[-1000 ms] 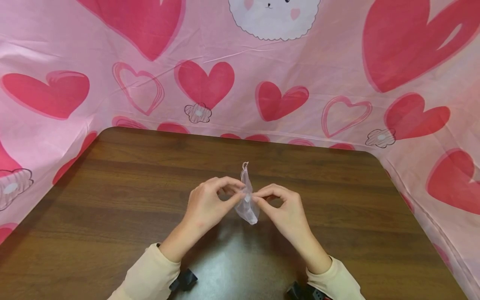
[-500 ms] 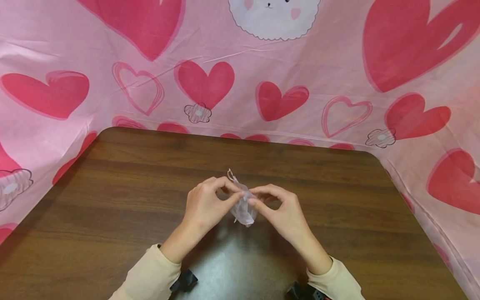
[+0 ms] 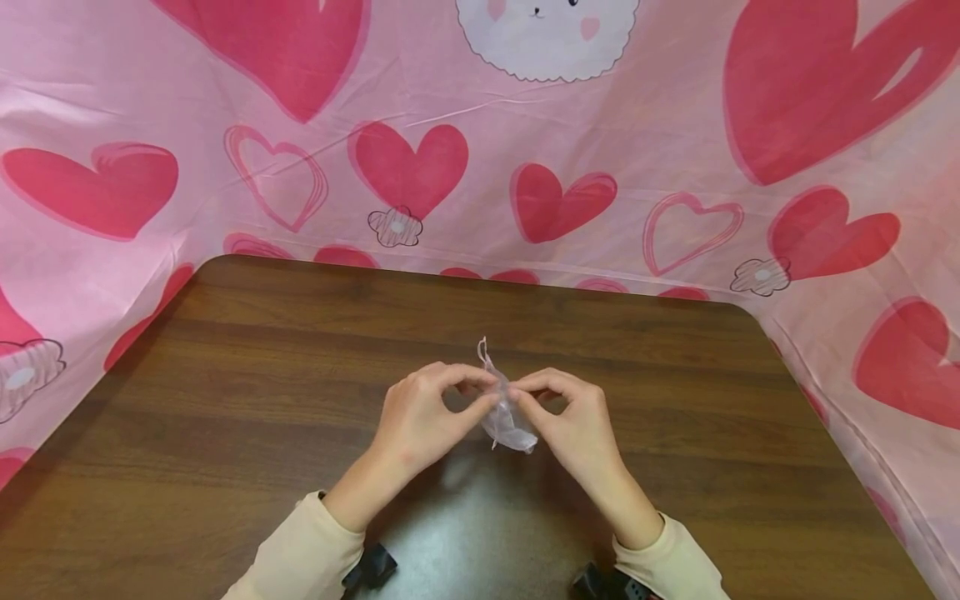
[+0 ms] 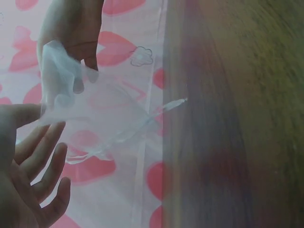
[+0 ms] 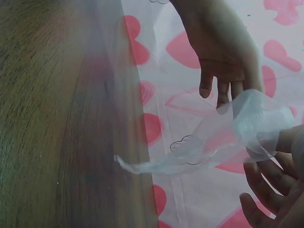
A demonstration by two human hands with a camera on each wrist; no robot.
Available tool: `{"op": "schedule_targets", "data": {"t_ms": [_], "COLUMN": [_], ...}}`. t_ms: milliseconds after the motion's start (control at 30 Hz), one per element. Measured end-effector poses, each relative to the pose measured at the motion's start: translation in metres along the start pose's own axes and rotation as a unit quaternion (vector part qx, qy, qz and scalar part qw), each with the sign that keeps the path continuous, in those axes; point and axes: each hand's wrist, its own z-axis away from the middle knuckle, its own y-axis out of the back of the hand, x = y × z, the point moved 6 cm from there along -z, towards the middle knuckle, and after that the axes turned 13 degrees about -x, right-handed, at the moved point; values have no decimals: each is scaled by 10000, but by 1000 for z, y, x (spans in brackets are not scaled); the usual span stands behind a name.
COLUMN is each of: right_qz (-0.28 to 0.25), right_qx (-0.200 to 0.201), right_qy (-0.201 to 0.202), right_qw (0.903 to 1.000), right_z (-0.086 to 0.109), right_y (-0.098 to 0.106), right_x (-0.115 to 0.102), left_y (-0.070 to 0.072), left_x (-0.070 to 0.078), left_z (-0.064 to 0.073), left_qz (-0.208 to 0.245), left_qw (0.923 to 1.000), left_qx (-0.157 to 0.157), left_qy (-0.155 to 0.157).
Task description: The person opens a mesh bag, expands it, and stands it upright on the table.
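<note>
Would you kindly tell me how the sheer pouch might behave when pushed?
The pouch is probably floppy, since it creases between the left hand and right hand. It is likely light for its size, as the heart-patterned cloth shows through it. Pushed, it would probably crumple rather than roll, given its irregular shape.

No text or number is legible. Head view: marks on the black device (image 3: pixel 632 587) at five o'clock are too small.

Screened-off tabletop workspace: wood-grain table (image 3: pixel 225 400), pink heart-print sheeting (image 3: pixel 487 183)
</note>
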Motion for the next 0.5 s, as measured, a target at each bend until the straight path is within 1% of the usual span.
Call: {"op": "schedule_targets", "data": {"t_ms": [133, 267, 400, 500], "right_qz": [102, 103, 48, 38], "right_qx": [145, 160, 58, -101], "right_qy": [-28, 28, 94, 61], "right_qw": [9998, 9998, 9999, 9999], "right_z": [0, 0, 0, 0], "right_y": [2, 2, 1, -1], "right_x": [0, 0, 0, 0], "left_y": [0, 2, 6, 10], "left_x": [1, 2, 1, -2], "left_z": [0, 1, 0, 0], "left_qz": [-93, -211, -208, -169], "left_qw": [10000, 9997, 9995, 9987], "left_qx": [4, 73, 232, 419], "left_qy": [-1, -13, 68, 237]}}
